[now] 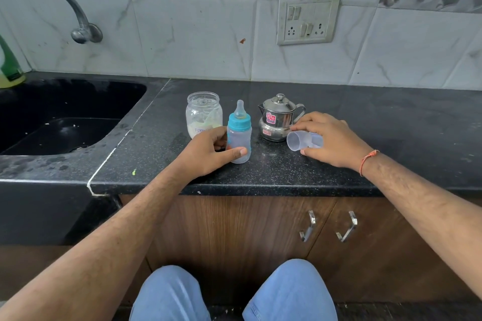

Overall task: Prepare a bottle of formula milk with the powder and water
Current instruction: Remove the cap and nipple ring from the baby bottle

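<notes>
Left hand (208, 150) was wrapped around the lower body of the baby bottle (239, 135), thumb across the front and fingers behind it. Bottle stood upright on the black speckled tabletop (378, 122), teal collar and teat on, body looked empty from here.

Right hand (327, 138) gripped the clear cap (303, 140), which lay on its side with the open mouth pointing left toward the bottle. Fingers curled over the top of it, thumb underneath. Cap was low over the tabletop; I couldn't tell if it was touching.

Powder jar (204, 114) stood just behind and left of the bottle, no lid on it, a little pale powder at the bottom and smeared up the glass. My left fingers were close against its lower front; contact unclear.

Small steel kettle (279, 118) stood to the right of the bottle, lid on, spout toward the bottle, handle toward the right hand. Right fingertips sat just in front of its base.

Sink (65, 114) was at the left of the tabletop, tap (65, 5) on the tiled wall above it, green bottle (9, 64) at the far left edge. Switch and socket plate (307, 19) on the wall behind the kettle. Orange thread (367, 160) was on my right wrist.
</notes>
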